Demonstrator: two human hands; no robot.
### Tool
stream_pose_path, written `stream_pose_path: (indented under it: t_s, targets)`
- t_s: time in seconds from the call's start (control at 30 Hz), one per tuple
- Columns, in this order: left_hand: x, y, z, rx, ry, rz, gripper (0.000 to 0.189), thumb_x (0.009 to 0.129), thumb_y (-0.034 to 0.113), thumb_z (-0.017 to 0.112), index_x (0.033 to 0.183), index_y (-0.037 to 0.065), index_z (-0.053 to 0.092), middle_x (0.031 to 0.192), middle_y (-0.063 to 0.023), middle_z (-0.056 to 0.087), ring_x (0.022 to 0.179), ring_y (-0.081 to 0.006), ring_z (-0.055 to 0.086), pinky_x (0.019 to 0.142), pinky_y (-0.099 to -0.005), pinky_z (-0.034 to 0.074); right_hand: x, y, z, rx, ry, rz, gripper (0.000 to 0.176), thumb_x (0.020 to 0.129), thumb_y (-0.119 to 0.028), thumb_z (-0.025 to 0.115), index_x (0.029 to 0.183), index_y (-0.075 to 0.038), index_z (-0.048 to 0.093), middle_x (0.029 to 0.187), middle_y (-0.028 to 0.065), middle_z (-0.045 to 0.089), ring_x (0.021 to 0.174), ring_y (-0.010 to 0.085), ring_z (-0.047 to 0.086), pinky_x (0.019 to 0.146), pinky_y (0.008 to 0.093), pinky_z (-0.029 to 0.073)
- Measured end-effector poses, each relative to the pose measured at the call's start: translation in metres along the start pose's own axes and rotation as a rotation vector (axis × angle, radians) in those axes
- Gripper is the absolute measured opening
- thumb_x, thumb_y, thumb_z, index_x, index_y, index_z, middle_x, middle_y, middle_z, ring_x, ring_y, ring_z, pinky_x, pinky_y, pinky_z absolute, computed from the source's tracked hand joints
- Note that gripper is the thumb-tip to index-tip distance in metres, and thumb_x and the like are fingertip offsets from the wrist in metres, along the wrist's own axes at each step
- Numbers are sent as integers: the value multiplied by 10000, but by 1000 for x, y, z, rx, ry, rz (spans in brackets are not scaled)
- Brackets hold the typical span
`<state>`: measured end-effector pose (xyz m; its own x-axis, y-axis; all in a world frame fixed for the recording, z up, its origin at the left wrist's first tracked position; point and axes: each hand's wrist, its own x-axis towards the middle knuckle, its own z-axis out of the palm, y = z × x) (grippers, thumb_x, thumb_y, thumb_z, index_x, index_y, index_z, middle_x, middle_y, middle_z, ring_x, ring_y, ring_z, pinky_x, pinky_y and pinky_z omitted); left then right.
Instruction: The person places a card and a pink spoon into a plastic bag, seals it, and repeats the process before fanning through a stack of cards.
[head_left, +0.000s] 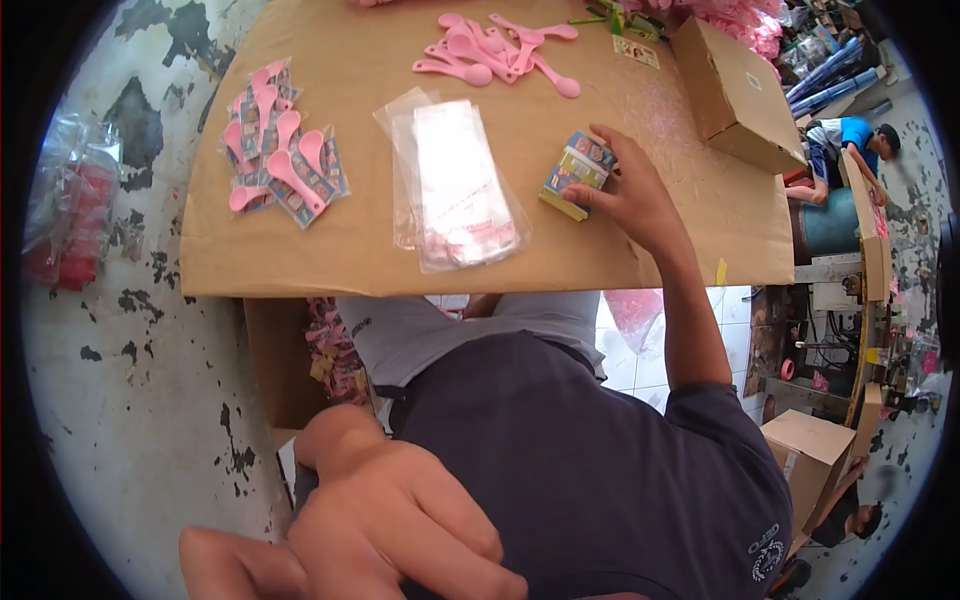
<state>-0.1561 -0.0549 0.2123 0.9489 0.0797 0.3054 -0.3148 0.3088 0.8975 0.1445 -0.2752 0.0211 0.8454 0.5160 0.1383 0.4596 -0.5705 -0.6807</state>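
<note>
My right hand [640, 192] is around a small stack of printed cards [580, 172] on the table, its thumb at the near edge and fingers at the far side. The stack is blue, green and yellow. My left hand [410, 520] is raised close to the camera, off the table, with its fingers curled; whatever is inside them is hidden. Clear plastic bags [455, 180] lie in a pile left of the cards. Farther left, pink spoons packed with printed cards [285, 160] form a heap. Loose pink spoons [500, 50] are at the far side.
Brown paper covers the table [330, 260]. A cardboard box [735, 95] stands at its right side, near pink plastic wrapping [735, 25]. A peeling wall [140, 350] runs along the left. Another person [845, 140] is at the far right, with more boxes [808, 450] below.
</note>
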Motion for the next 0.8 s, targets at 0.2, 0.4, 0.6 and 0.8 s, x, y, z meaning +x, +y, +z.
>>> stream_pose_path:
  t_s: [0.2, 0.4, 0.6, 0.8]
  targets:
    - [3, -7, 5, -93, -14, 22, 223, 1006, 389, 331, 910, 199, 265, 732, -333, 635, 493, -243, 463, 488, -330, 435, -10, -35, -3, -44, 60, -22, 910, 718, -314, 944, 1452, 7, 513, 1260, 184, 554, 1136, 310, 602, 949, 396, 518]
    - [6, -12, 3, -95, -30, 27, 300, 938, 400, 305, 889, 109, 357, 788, -301, 632, 608, -245, 477, 558, -309, 445, -19, -50, -10, 51, 102, -48, 745, 779, -174, 888, 1428, -25, 555, 1272, 173, 607, 1155, 312, 623, 949, 395, 521]
    - [6, -12, 2, -75, -19, -1, 428, 869, 411, 279, 868, 18, 449, 845, -268, 629, 722, -247, 490, 628, -287, 455, -20, -66, -18, -22, 115, -221, 658, 802, -82, 851, 1410, -51, 603, 1213, 143, 685, 1130, 266, 665, 982, 369, 521]
    - [-4, -3, 1, -22, 1, -71, 574, 801, 422, 253, 847, -72, 541, 902, -236, 626, 836, -249, 503, 698, -265, 466, -13, -66, -23, -90, 220, -357, 600, 832, -93, 805, 1390, -79, 587, 1179, 161, 655, 1093, 341, 655, 926, 428, 519]
